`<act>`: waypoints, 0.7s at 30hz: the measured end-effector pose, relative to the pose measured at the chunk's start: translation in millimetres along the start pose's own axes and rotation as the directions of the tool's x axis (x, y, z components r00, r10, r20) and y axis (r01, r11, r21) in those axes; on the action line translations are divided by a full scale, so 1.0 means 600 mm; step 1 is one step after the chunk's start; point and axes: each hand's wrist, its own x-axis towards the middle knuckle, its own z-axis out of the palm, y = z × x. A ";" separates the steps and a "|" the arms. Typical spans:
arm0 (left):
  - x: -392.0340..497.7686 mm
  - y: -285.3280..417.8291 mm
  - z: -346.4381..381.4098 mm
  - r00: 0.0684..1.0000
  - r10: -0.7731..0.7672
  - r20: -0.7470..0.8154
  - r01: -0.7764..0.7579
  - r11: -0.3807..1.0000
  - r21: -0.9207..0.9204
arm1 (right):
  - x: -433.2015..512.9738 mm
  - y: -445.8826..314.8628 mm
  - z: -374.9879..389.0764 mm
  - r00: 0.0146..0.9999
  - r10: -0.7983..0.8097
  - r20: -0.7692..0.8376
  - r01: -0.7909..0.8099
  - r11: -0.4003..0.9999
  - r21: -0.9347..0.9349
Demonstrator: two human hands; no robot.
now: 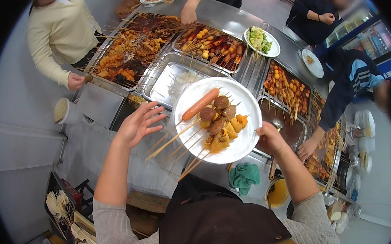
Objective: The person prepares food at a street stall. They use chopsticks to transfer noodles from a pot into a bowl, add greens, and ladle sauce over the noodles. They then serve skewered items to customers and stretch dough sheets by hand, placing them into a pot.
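Observation:
My right hand (pixel 270 136) grips the right rim of a round white plate (pixel 192 139), which seems covered with thin clear plastic. On the plate lie a sausage on a skewer (pixel 201 104), brown meatballs (pixel 221 102) and folded yellow tofu-like pieces (pixel 229 130), their bamboo sticks jutting out over the lower left rim. To the left of the plate, my left hand (pixel 140 123) is raised with its fingers spread, holding nothing. Beyond the plate is a steel tray (pixel 155 80) with a little pale residue in it. A green cloth (pixel 245 177) lies below the plate.
Trays of skewers in red sauce (pixel 130 51) (pixel 213 47) line the steel counter (pixel 242 16), with a plate of green vegetables (pixel 262 43). Several people stand around it; one person's hand (pixel 309 147) reaches into the right tray, another's (pixel 188 16) over the far one. A yellow-liquid pot (pixel 277 192) stands lower right.

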 end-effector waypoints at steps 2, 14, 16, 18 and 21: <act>0.033 0.023 0.036 0.983 -0.067 0.169 0.062 0.997 0.034 | 0.012 -0.010 -0.008 0.997 0.025 0.070 -0.030 0.998 0.064; 0.065 -0.074 0.094 0.988 -0.149 0.029 0.152 0.974 -0.169 | 0.131 -0.052 0.032 0.927 -0.207 -0.311 0.122 0.954 -0.273; 0.052 -0.106 0.106 0.993 -0.046 -0.107 0.018 0.970 -0.242 | 0.099 -0.052 0.077 0.737 -0.554 -0.388 0.230 0.745 -0.626; 0.044 -0.132 0.122 0.966 0.063 -0.249 -0.135 0.950 -0.283 | 0.046 -0.026 0.133 0.767 -0.583 -0.268 0.228 0.639 -0.735; 0.029 -0.154 0.141 0.919 0.118 -0.377 -0.240 0.924 -0.297 | -0.006 0.023 0.222 0.861 -0.502 -0.082 0.173 0.441 -0.881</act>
